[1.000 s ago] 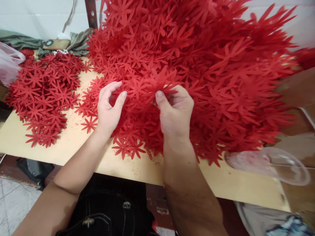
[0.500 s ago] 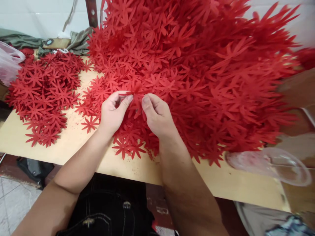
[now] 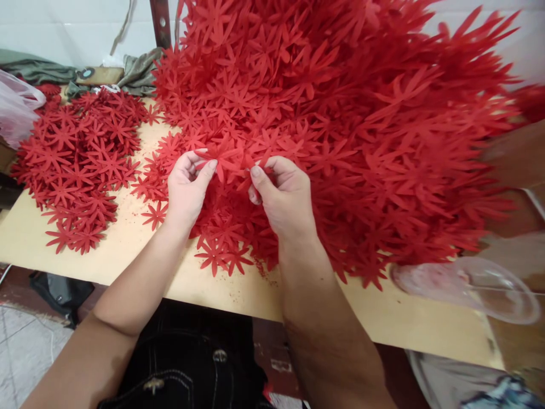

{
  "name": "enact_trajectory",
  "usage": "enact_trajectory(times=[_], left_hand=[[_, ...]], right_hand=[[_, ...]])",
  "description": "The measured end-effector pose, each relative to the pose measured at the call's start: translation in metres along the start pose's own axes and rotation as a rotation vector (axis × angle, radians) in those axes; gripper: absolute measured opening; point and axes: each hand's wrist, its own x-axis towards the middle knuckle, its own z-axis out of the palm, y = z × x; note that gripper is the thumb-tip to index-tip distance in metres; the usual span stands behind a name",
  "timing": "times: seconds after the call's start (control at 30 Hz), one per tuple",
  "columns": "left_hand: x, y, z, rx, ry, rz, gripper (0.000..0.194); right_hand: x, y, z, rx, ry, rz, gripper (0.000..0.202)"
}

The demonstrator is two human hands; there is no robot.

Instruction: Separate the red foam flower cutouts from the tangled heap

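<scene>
Between thumb and fingers my left hand (image 3: 189, 184) pinches a red flower-shaped cutout (image 3: 222, 161) with long narrow petals. My right hand (image 3: 283, 190) is closed just to the right, pinching a similar red piece of which only the tips show. Both hands hover over the near edge of a big heap of red flower-shaped cutouts (image 3: 298, 113). A lone red cutout (image 3: 155, 215) lies on the table left of the heap, close to my left wrist.
A smaller pile of red cutouts (image 3: 76, 153) lies on the left of the pale tabletop (image 3: 140, 267). A clear plastic container (image 3: 477, 287) sits at the front right, near cardboard boxes (image 3: 517, 165). Cloth (image 3: 142, 68) and a plastic bag (image 3: 19, 108) are at the back left.
My hands have moved apart, the left slightly left and the right further right. The cutout in my left hand now shows its spread petals.
</scene>
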Motion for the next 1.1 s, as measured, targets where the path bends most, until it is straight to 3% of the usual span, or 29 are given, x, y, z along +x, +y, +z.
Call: enact_trajectory(times=[0.17,0.33,0.8,0.93,1.0,1.1], left_hand=[[-0.002,0.000,-0.001,0.049,-0.002,-0.031,0.024],[-0.004,0.000,-0.001,0.066,-0.025,-0.040,0.025],[-0.006,0.003,0.002,0.055,-0.118,-0.075,0.023],[-0.009,0.005,0.006,0.072,-0.090,-0.097,0.017],[-0.011,0.005,0.008,0.085,-0.079,-0.130,0.013],[-0.013,0.004,0.009,0.119,-0.074,-0.152,0.009]], right_hand=[[-0.003,-0.007,0.000,-0.045,-0.027,-0.022,0.045],[-0.003,-0.009,0.000,-0.047,0.037,-0.068,0.044],[0.000,0.006,-0.004,-0.144,0.122,-0.153,0.016],[0.003,0.008,-0.011,-0.141,0.288,-0.080,0.012],[0.007,0.007,-0.018,-0.144,0.448,-0.056,0.007],[0.019,0.009,-0.037,-0.153,0.671,-0.136,0.011]])
